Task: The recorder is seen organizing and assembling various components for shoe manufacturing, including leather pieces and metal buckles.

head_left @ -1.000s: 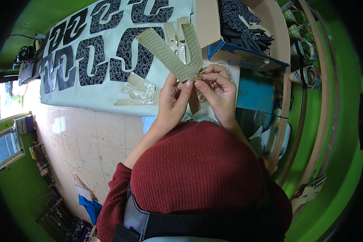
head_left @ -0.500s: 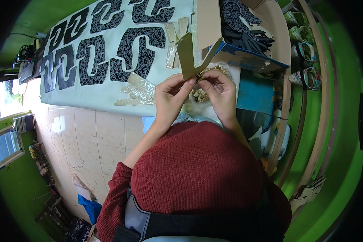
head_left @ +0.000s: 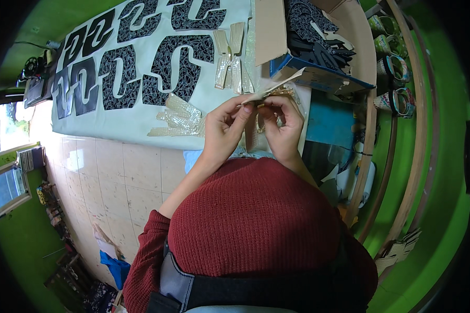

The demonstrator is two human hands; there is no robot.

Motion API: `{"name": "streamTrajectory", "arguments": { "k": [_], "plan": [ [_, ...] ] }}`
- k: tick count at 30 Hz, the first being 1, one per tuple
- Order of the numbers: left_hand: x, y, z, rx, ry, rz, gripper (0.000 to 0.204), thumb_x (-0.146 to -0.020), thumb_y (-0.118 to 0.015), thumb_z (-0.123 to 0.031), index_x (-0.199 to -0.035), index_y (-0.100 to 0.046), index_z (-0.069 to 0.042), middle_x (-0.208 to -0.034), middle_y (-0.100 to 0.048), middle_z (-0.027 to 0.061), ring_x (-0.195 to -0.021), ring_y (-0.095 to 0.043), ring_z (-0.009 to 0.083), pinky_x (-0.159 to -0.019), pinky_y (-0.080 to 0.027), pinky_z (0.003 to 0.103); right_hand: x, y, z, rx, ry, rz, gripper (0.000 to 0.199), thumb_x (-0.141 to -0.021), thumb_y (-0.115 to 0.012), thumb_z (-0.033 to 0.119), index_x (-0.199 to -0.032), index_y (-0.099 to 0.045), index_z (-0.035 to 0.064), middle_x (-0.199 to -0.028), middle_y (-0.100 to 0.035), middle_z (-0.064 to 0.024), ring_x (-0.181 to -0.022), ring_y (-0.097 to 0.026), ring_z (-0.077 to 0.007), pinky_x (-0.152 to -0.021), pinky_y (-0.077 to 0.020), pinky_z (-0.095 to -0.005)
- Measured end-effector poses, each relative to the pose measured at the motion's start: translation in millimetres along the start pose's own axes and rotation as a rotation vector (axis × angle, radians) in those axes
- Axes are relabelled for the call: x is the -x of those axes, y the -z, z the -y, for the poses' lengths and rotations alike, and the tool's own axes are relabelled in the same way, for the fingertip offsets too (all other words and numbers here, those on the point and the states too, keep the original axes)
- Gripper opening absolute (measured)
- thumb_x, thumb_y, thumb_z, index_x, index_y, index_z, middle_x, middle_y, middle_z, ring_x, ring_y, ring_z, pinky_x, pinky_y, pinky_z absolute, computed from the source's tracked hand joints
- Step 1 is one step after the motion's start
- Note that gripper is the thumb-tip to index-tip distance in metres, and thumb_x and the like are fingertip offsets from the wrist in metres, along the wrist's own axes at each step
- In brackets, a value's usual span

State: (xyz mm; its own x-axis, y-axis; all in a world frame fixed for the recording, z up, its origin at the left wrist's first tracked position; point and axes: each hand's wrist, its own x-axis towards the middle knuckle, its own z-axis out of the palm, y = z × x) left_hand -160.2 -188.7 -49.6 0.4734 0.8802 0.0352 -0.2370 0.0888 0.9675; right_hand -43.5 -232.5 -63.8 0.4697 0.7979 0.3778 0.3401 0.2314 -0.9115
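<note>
We note that the pale strap piece [head_left: 283, 83] has turned: one second ago its embossed, scale-patterned face showed; now its upper arm lies nearly edge-on. We judge that this favours work at the joint over the face. The piece is held above the near edge of the tabletop [head_left: 133, 121]; the left hand [head_left: 225, 124] and right hand [head_left: 284, 125] both pinch it at the joint. We observe glossy, crinkled strip bundles [head_left: 178, 117] and flat, S-curved black patterned cutouts [head_left: 119, 78] beside it.

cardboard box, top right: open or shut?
Open: the cardboard box has a flap folded outward, and dark pieces show inside.
</note>
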Motion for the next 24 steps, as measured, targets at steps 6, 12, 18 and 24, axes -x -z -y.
{"name": "streamTrajectory", "arguments": {
  "k": [6,12,18,24],
  "plan": [
    [-2,2,1,0.074,0.06,-0.001,0.022,-0.088,-0.051,-0.008,-0.105,-0.054,0.005,-0.086,-0.061,0.0041,-0.075,-0.053,0.0032,-0.062,-0.04,0.014,-2,-2,3,-0.043,-0.067,0.023,0.012,-0.073,-0.062,-0.002,-0.083,-0.055,-0.0009,-0.076,-0.055,-0.0071,-0.067,-0.055,-0.0141,-0.062,-0.0444,-0.0246],
    [-2,3,2,0.047,0.129,0.036,0.025,-0.087,-0.052,-0.008,-0.108,-0.05,0.005,-0.088,-0.062,0.0066,-0.078,-0.054,0.0041,-0.066,-0.043,0.017,-12,10,-2,-0.517,-0.459,0.214,0.011,-0.082,-0.058,0.005,-0.091,-0.053,-0.0001,-0.081,-0.054,0.0004,-0.071,-0.049,-0.0035,-0.066,-0.0404,-0.0171],
    [-6,13,13,0.038,0.157,-0.005,0.024,-0.086,-0.053,-0.007,-0.107,-0.051,0.005,-0.087,-0.063,0.0066,-0.075,-0.055,0.0044,-0.067,-0.043,0.017,-14,20,-1,-0.549,-0.562,0.276,0.012,-0.085,-0.055,0.009,-0.092,-0.052,0.0003,-0.088,-0.055,-0.0011,-0.077,-0.052,-0.0057,-0.07,-0.0422,-0.0199],
    [-17,36,27,-0.04,0.182,-0.088,0.022,-0.085,-0.055,-0.009,-0.102,-0.055,0.006,-0.084,-0.064,0.0065,-0.071,-0.055,0.0044,-0.064,-0.042,0.017,-21,49,-36,-0.209,-0.504,0.278,0.01,-0.083,-0.056,0.008,-0.09,-0.052,0.0006,-0.088,-0.06,-0.0053,-0.077,-0.057,-0.0082,-0.07,-0.0447,-0.0222]
  ]
}}
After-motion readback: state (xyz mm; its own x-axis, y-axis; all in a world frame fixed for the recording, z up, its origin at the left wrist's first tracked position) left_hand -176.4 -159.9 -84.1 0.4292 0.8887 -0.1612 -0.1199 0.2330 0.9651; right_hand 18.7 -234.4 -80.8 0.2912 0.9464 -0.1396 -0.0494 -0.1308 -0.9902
